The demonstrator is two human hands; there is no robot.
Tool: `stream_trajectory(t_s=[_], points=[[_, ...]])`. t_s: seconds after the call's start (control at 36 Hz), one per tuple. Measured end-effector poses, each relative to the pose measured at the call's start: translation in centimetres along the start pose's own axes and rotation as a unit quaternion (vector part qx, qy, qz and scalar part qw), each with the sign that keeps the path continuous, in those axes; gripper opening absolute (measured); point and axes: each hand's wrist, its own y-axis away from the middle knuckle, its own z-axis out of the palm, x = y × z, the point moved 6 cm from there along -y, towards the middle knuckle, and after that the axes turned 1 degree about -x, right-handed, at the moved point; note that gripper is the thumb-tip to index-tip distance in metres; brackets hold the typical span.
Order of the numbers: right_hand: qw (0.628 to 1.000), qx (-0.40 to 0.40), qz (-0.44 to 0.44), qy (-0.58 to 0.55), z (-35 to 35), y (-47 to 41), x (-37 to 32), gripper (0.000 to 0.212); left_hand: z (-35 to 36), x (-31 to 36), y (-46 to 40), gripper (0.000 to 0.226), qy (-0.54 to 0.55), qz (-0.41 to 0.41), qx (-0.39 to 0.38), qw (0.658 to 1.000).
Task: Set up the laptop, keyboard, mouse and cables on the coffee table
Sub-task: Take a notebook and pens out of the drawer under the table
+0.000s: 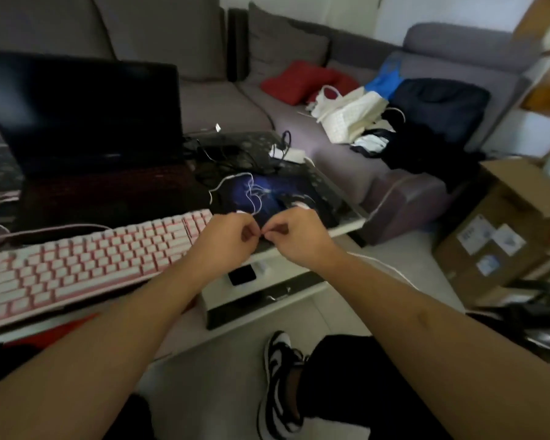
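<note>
An open black laptop (86, 128) with a dark screen stands at the back left of the coffee table (346, 225). In front of it lies a pink and white keyboard (86, 258). To the right is a dark blue mouse pad (286, 192) with a thin white cable (251, 192) looped across it. My left hand (229, 239) and my right hand (296, 233) meet over the pad's near edge, and each pinches the white cable between thumb and fingers. A mouse is partly hidden behind my right hand.
Black cables and a white adapter (286, 152) lie behind the pad. A grey sofa (346, 144) carries a red cushion (299, 81), bags and clothes. Cardboard boxes (496, 236) stand on the floor at right. A small black device (242, 274) sits on the lower shelf.
</note>
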Motion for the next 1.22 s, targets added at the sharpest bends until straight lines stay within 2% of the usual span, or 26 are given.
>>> stream_trajectory(t_s=[0.11, 0.22, 0.36, 0.47, 0.53, 0.64, 0.72, 0.78, 0.89, 0.97, 1.11, 1.22], points=[[0.998, -0.022, 0.051, -0.002, 1.5, 3.7, 3.8, 0.014, 5.1, 1.3, 2.1, 0.010, 0.019, -0.011, -0.047, 0.999], [0.996, -0.066, 0.050, -0.042, 5.3, 5.2, 7.1, 0.017, 10.1, 0.0, 3.1, 0.009, -0.021, -0.016, -0.095, 0.995], [0.975, -0.181, 0.125, 0.014, 12.6, 4.7, 13.1, 0.023, 16.7, -4.0, 2.1, 0.020, -0.038, -0.056, -0.197, 0.978], [0.935, -0.309, 0.164, 0.059, 18.2, 4.9, 17.2, 0.050, 22.5, -7.1, 1.5, 0.036, -0.046, -0.081, -0.291, 0.952], [0.918, -0.347, 0.179, 0.068, 20.2, 5.2, 18.8, 0.071, 24.9, -8.3, 1.5, 0.056, -0.053, -0.094, -0.323, 0.940], [0.918, -0.354, 0.148, 0.097, 23.6, 5.0, 21.2, 0.088, 29.2, -10.2, 0.9, 0.083, -0.044, -0.112, -0.364, 0.924], [0.914, -0.355, 0.114, 0.164, 25.1, 5.3, 22.2, 0.102, 31.7, -11.2, 1.1, 0.094, -0.065, -0.128, -0.384, 0.912], [0.911, -0.348, 0.097, 0.196, 25.4, 5.2, 22.5, 0.106, 32.8, -11.4, 1.2, 0.098, -0.077, -0.136, -0.371, 0.915], [0.921, -0.329, 0.088, 0.187, 25.0, 4.8, 22.8, 0.090, 33.5, -11.2, 1.0, 0.092, -0.070, -0.130, -0.324, 0.934], [0.910, -0.350, 0.090, 0.205, 24.2, 5.2, 22.3, 0.072, 33.9, -11.1, 1.3, 0.086, -0.065, -0.126, -0.325, 0.935], [0.859, -0.447, 0.117, 0.221, 22.5, 7.1, 21.5, 0.045, 34.7, -9.8, 3.8, 0.063, -0.059, -0.124, -0.372, 0.918], [0.829, -0.510, 0.140, 0.183, 21.5, 10.3, 22.3, 0.048, 34.4, -7.0, 7.1, 0.058, -0.020, -0.137, -0.437, 0.889]])
